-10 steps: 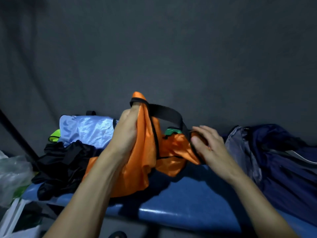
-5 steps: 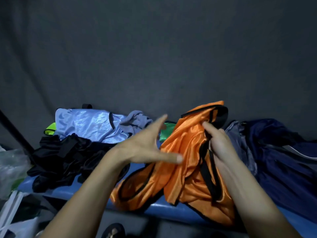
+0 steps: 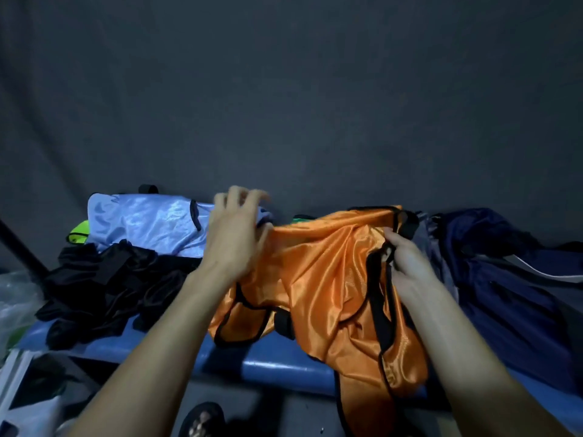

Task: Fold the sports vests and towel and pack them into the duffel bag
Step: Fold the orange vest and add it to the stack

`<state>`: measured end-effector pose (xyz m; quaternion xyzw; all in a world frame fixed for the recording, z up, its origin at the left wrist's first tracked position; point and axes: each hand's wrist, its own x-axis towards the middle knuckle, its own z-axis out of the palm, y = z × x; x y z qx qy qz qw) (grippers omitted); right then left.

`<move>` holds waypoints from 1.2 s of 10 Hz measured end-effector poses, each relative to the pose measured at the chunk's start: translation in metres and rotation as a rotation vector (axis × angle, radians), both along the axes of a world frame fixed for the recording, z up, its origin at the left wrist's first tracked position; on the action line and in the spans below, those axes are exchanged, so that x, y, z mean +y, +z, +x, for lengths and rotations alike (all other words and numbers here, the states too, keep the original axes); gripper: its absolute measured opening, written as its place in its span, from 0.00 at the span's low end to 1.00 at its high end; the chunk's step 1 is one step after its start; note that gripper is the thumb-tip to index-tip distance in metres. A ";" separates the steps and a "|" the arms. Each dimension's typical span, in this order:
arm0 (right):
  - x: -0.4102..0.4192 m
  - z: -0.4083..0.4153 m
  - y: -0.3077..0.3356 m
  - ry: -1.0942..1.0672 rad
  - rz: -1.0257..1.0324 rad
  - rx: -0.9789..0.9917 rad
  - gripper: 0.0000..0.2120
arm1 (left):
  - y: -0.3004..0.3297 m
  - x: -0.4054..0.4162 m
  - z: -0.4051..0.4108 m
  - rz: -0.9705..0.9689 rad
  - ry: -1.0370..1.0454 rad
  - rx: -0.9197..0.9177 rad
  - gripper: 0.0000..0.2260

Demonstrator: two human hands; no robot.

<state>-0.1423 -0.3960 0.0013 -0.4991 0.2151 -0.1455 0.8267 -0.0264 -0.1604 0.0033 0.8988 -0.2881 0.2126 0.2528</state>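
An orange vest [image 3: 328, 279] with black trim is spread over the blue bench [image 3: 284, 367] and hangs off its front edge. My right hand [image 3: 407, 263] grips the vest's black-trimmed right edge. My left hand [image 3: 233, 238] is at the vest's upper left edge, fingers spread and blurred; whether it holds the cloth is unclear. A light blue vest [image 3: 148, 222] lies at the back left, a black garment [image 3: 107, 285] in front of it, and a yellow-green vest [image 3: 79, 236] peeks out beside them. The dark navy duffel bag [image 3: 504, 279] sits at the right.
A green cloth [image 3: 299, 219] shows behind the orange vest. A clear plastic bag [image 3: 15, 298] lies at the far left beside a dark slanted pole [image 3: 22, 250]. A shoe [image 3: 202, 421] is on the floor below. A grey backdrop fills the back.
My left hand rose from the vest's front, palm open, to its upper left edge. The orange vest has been drawn wider between my hands.
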 end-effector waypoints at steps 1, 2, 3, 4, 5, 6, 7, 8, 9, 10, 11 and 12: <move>-0.003 -0.002 -0.003 -0.009 0.000 -0.004 0.13 | -0.008 -0.009 -0.019 0.101 -0.467 0.464 0.19; -0.010 0.001 -0.010 0.016 0.010 0.038 0.06 | -0.041 -0.032 -0.059 0.636 -0.446 0.611 0.32; -0.018 0.003 -0.023 0.012 -0.202 0.115 0.25 | -0.060 -0.038 -0.051 0.685 -0.326 0.307 0.20; -0.017 -0.008 -0.022 -0.090 -1.001 0.086 0.38 | -0.051 -0.023 -0.039 0.435 -0.447 0.331 0.08; -0.012 -0.025 -0.016 0.263 -1.438 -0.145 0.27 | -0.022 -0.001 -0.019 0.039 -0.511 0.404 0.08; -0.004 -0.026 -0.031 0.733 -1.594 0.059 0.28 | -0.002 0.004 -0.011 -0.343 -0.466 0.446 0.13; -0.006 -0.019 -0.054 0.603 -1.747 0.078 0.13 | 0.001 0.007 -0.001 -0.567 -0.363 0.547 0.14; -0.011 -0.021 -0.052 0.538 -1.653 0.106 0.12 | -0.001 0.008 0.004 -0.544 -0.313 0.623 0.21; -0.012 -0.029 -0.041 0.767 -1.553 0.220 0.20 | -0.015 0.008 0.020 -0.405 -0.130 0.518 0.20; -0.012 -0.035 -0.046 0.998 -1.593 0.433 0.29 | -0.027 0.011 0.021 0.027 0.072 0.212 0.13; -0.017 -0.033 -0.054 0.970 -1.611 0.432 0.30 | -0.021 0.009 0.011 -0.018 -0.238 0.228 0.20; -0.021 -0.038 -0.053 0.864 -1.628 0.324 0.24 | -0.019 0.005 -0.009 0.197 -0.495 0.531 0.12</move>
